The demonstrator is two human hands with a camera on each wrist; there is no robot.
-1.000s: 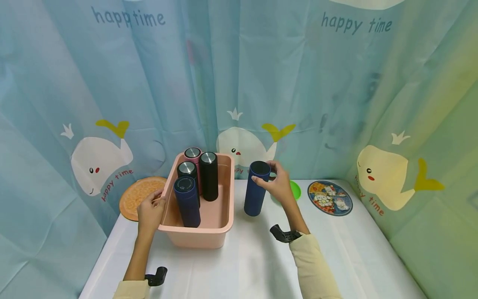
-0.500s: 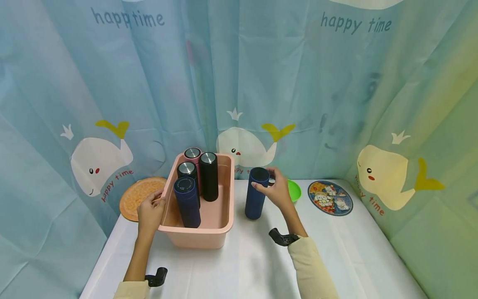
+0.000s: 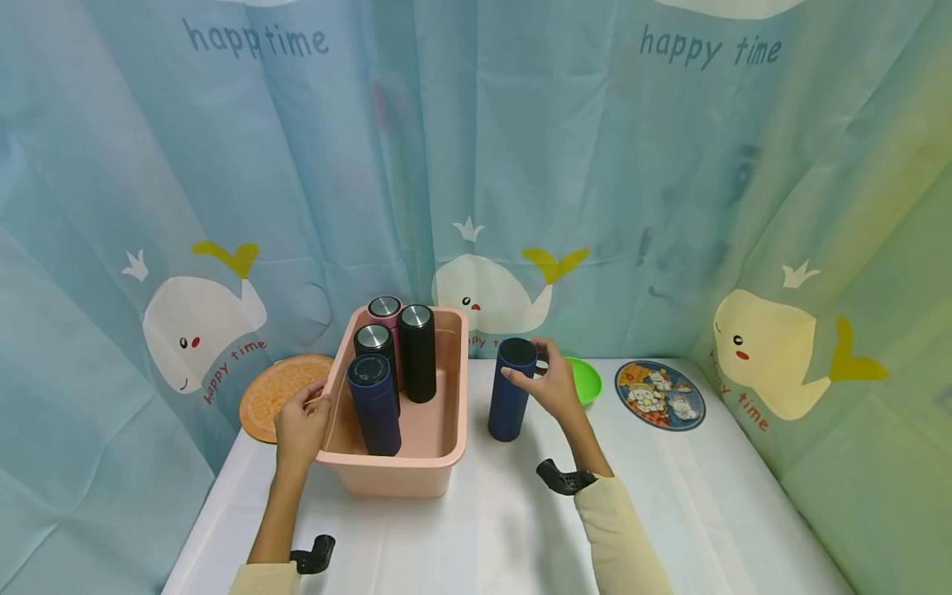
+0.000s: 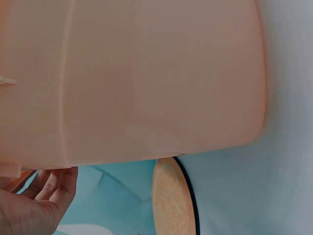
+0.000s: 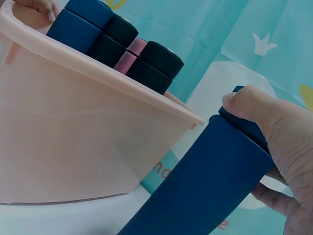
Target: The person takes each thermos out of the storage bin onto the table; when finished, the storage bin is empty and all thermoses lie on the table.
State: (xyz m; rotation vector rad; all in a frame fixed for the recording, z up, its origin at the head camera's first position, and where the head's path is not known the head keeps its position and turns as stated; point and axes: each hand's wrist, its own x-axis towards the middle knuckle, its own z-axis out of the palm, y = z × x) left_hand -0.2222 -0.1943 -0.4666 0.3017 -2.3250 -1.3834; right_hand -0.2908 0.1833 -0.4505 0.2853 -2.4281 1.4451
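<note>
With its thumb and fingers my right hand (image 3: 556,387) grips a dark blue thermos (image 3: 507,406) near its top, right of the bin. The thermos is upright; I cannot tell whether its base touches the table. My left hand (image 3: 301,428) holds the left rim of a pink plastic bin (image 3: 394,478); its fingertips are partly hidden in the left wrist view. Inside the bin stand a second blue thermos (image 3: 375,413), a tall black thermos (image 3: 416,359), another black thermos (image 3: 373,340) and a pink thermos (image 3: 385,310) behind it.
A round orange mat (image 3: 275,405) lies behind my left hand. A green bowl (image 3: 585,382) sits behind my right hand, and a round patterned mat (image 3: 659,397) lies farther right. A printed curtain (image 3: 521,165) hangs behind the white table (image 3: 476,545).
My right hand has lowered the blue thermos slightly and brought it a little nearer, uncovering more of the green bowl. My left hand stays on the bin's rim.
</note>
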